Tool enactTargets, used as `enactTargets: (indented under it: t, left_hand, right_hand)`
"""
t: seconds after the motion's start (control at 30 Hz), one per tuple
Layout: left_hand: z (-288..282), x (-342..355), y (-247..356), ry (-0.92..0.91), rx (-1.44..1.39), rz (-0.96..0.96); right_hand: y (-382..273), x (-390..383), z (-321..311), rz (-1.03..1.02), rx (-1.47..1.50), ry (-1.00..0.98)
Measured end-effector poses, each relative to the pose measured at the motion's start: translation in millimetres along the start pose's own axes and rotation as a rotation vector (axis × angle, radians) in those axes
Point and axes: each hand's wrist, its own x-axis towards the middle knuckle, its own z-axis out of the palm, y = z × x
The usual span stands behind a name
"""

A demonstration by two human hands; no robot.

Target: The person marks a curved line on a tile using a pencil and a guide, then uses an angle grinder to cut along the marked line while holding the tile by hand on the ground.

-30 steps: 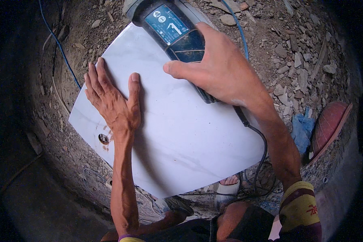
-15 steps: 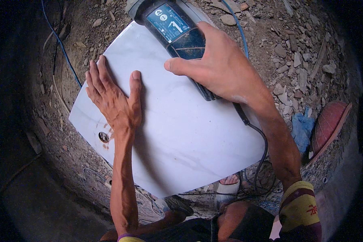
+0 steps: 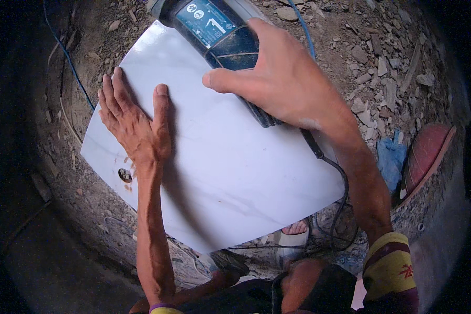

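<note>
A large white marble-look tile (image 3: 230, 162) lies below my hands, with a small round hole near its left edge and brownish smudges around the hole. My left hand (image 3: 136, 118) rests flat on the tile's left part, thumb spread, fingertips at the upper left edge. A dark blue angle grinder (image 3: 214, 31) is at the tile's far edge; its front end is cut off by the top of the picture. My right hand (image 3: 282, 78) is wrapped over the grinder's body, thumb on the near side, the other fingers mostly hidden.
The grinder's black cord (image 3: 340, 170) loops down past the tile's right edge. Rubble (image 3: 387, 78) covers the ground at the right. A blue hose or cable (image 3: 70, 57) runs at the far left. Beside a red rounded object (image 3: 428, 157) lies a crumpled blue piece (image 3: 390, 159).
The tile, both hands and the grinder sit slightly further left in the picture, along with much of the ground, so the view has shifted. Both hands keep nearly the same pose.
</note>
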Motion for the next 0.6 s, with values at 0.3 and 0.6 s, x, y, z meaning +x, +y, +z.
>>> enactTargets:
  t: [0.3, 0.6]
  left_hand:
    - [2.6, -1.3, -2.3, 0.011, 0.012, 0.008]
    - [3.5, -0.8, -2.5, 0.015, 0.016, 0.009]
  right_hand:
    - [0.6, -8.0, 2.5, -0.032, 0.049, 0.047]
    - [3.7, -12.8, 2.7, -0.051, 0.049, 0.041]
